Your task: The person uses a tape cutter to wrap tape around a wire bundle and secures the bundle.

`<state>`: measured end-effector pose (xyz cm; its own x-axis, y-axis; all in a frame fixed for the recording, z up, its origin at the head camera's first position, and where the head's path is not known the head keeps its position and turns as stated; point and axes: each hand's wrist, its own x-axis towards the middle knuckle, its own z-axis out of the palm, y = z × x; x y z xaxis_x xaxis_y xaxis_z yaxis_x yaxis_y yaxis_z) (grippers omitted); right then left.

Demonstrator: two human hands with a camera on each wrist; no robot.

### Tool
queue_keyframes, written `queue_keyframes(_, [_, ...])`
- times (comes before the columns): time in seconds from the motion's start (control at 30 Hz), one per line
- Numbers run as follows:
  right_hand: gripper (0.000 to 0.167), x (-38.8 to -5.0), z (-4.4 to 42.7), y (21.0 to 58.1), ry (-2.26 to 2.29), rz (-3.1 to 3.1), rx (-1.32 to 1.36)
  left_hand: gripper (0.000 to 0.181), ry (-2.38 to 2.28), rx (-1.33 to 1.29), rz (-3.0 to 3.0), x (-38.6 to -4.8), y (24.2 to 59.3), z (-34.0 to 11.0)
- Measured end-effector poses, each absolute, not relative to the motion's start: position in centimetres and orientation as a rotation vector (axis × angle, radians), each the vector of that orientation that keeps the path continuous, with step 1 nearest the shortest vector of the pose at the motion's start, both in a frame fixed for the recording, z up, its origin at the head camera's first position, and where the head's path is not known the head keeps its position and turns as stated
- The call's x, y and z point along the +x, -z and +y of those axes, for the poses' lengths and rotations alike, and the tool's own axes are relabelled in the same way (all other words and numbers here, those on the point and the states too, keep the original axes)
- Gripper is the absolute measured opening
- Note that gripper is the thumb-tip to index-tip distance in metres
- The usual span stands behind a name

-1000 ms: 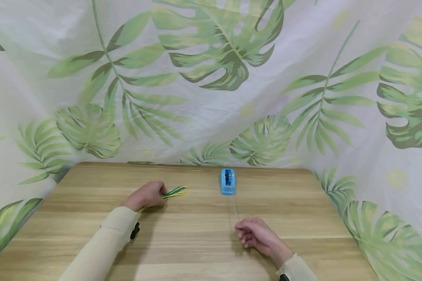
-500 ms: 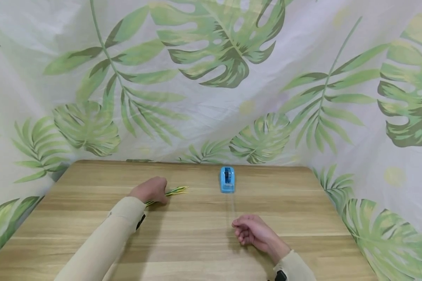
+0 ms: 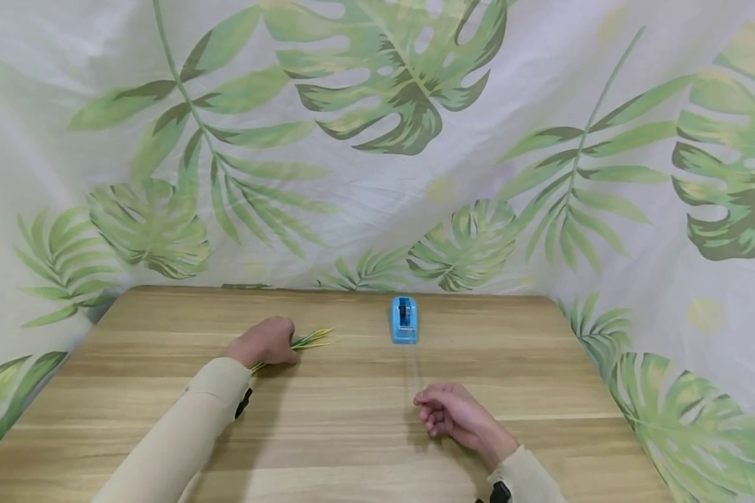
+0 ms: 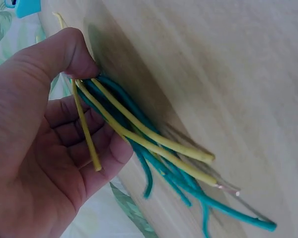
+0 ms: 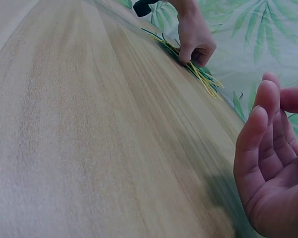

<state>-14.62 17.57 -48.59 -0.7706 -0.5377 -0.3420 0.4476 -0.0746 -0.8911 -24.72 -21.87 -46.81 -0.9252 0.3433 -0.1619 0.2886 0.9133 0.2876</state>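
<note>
A bundle of green and yellow electrical wires [image 4: 139,134] is pinched between the thumb and fingers of my left hand [image 3: 265,341], low over the left-middle of the table. Wire ends stick out on both sides of the grip; one yellow end shows bare metal in the left wrist view. Toward the table's back stands a blue tape dispenser [image 3: 405,320]. From its front a strip of clear tape [image 3: 414,367] stretches to my right hand [image 3: 456,418], whose thumb and index finger pinch the end. The tape itself is hard to make out in the right wrist view.
Both hands work over a wooden table [image 3: 352,447] with rounded back corners. Behind it and at its sides hangs a white cloth [image 3: 365,202] with green leaf prints. A dark band [image 3: 499,493] sits at the right wrist.
The left hand and wires shifted a little right, then slightly back left, with the wire ends fanning differently. The right hand keeps its pinch, and the tape stays stretched from the dispenser.
</note>
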Motion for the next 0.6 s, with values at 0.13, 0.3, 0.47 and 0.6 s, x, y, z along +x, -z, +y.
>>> queue_keyframes(0.13, [0.01, -14.67, 17.53, 48.67, 1.911, 1.541, -0.083, 0.022, -0.371, 0.493, 2.879, -24.51, 46.65, -21.94])
queue_keyframes(0.3, [0.01, -14.68, 17.66, 48.7, 1.916, 1.536, -0.084, 0.02, -0.397, 0.508, 2.87, -24.49, 46.48, -22.12])
queue_keyframes(0.47, [0.011, -14.65, 17.85, 48.71, 1.923, 1.529, -0.103, 0.02, -0.437, 0.485, 2.86, -24.27, 46.39, -22.22])
queue_keyframes(0.6, [0.012, -14.6, 18.02, 48.73, 1.928, 1.521, -0.116, 0.022, -0.397, 0.465, 2.86, -23.96, 46.18, -21.6])
